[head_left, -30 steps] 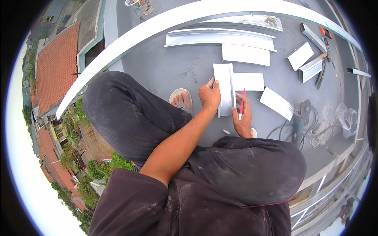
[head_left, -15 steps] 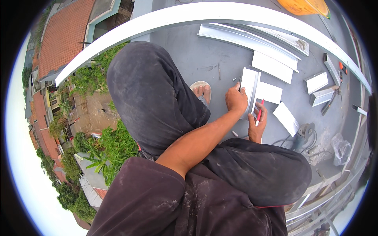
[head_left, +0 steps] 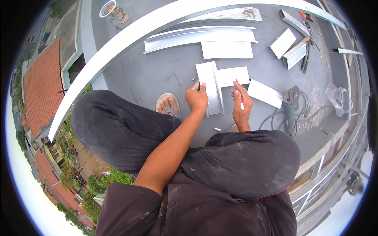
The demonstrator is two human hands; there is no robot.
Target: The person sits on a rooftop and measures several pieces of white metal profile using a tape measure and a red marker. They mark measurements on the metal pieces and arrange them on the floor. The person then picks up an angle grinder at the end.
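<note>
A short silvery metal channel (head_left: 213,88) lies lengthwise in front of me on the grey floor. My left hand (head_left: 196,98) is closed on its left edge, thumb and fingers pinched together; a small dark spot shows at the fingertips, too small to name. To the right of the channel, my right hand (head_left: 241,110) is raised with a red-and-white marker (head_left: 241,104) between its fingers, red tip upward. Its fingers are apart from the channel. A flat white metal piece (head_left: 234,76) sticks out from the channel's right side, and another white piece (head_left: 265,93) lies slanted beyond it.
An angle grinder (head_left: 290,104) with its cord stands right of my knee. Longer metal channels (head_left: 201,38) lie farther off, with short offcuts (head_left: 282,42) and pliers (head_left: 305,61) at right. A long white metal bar (head_left: 118,37) arches across. A roof edge drops off at left.
My view has shifted, so the floor pieces appear farther left. My right hand has moved away from the channel's edge and lifted the marker; my left hand stays on the channel.
</note>
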